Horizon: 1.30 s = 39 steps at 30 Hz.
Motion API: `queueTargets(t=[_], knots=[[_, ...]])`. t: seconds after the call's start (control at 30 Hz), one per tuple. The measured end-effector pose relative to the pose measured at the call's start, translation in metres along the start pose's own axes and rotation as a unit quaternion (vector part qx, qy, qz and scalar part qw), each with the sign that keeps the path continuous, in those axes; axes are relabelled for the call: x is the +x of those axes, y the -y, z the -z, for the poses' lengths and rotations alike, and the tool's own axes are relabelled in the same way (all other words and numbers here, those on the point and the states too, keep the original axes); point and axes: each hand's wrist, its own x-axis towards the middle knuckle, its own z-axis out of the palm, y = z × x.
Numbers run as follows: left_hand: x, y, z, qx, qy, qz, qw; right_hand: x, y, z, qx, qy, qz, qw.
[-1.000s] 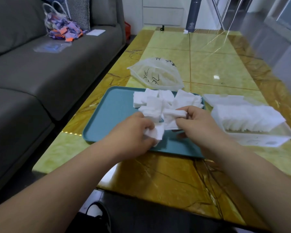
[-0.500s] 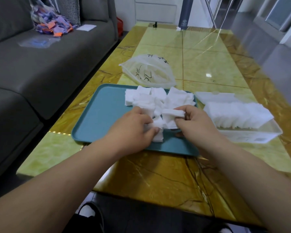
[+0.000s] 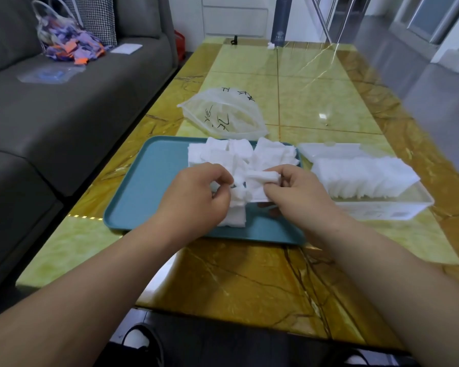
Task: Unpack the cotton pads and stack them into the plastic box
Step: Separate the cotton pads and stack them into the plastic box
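Pinching cotton pads point(image 3: 255, 181) above tray point(image 3: 154, 181): left hand point(image 3: 196, 197), right hand point(image 3: 300, 197), both grips closed on pads; plastic box point(image 3: 382, 211) beside, bag point(image 3: 223, 112) behind.

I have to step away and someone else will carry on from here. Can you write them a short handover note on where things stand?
Hands: the left hand pinches a bunch of the loose cotton pads above the teal tray. The right hand grips another small bunch from the same pile.
Things: the plastic box stands right of the tray, with a row of stacked pads in it. The bag lies behind the tray and looks empty.
Done: pads unpacked, part of them boxed.
Left: stack the held bunches and the rest of the pile into the box.
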Motion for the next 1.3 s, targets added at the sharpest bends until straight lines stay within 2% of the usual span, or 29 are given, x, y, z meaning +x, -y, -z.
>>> queueTargets(t=[0.1,0.17,0.3,0.4,0.5,0.7,0.83,0.93,1.07,1.2,1.3], knots=[[-0.001,0.000,0.004,-0.038,-0.005,0.018,0.999,-0.001,0.000,0.002,0.005,0.001,-0.002,1.000],[0.000,0.001,0.005,-0.001,0.003,-0.010,1.000,-0.001,-0.001,0.002,0.005,-0.002,-0.001,1.000],[0.001,0.005,-0.001,0.116,0.134,-0.065,0.982,-0.001,-0.001,0.002,-0.001,-0.017,0.002,1.000],[0.003,0.007,-0.001,0.107,0.177,-0.059,0.977,-0.001,-0.002,0.000,-0.014,-0.014,-0.003,1.000],[0.004,0.008,-0.001,0.101,0.162,-0.035,0.981,-0.001,-0.003,0.000,-0.016,-0.013,-0.006,1.000],[0.003,0.010,-0.001,-0.013,0.153,0.047,0.987,0.001,-0.003,0.001,-0.013,-0.013,-0.007,1.000],[0.005,0.007,0.003,-0.063,0.074,0.069,0.993,0.002,-0.004,0.001,-0.019,-0.007,-0.004,1.000],[0.007,0.000,0.008,-0.158,0.034,0.113,0.980,0.002,-0.004,0.001,-0.015,-0.003,0.000,1.000],[0.006,-0.001,0.012,-0.263,0.051,0.139,0.953,0.002,-0.004,0.002,-0.003,-0.003,0.002,1.000],[0.004,-0.001,0.014,-0.200,0.045,0.144,0.968,0.002,-0.003,0.003,0.009,-0.010,-0.007,1.000],[0.003,-0.006,0.019,-0.273,0.064,0.142,0.949,0.001,-0.001,0.005,0.034,-0.008,-0.008,0.999]])
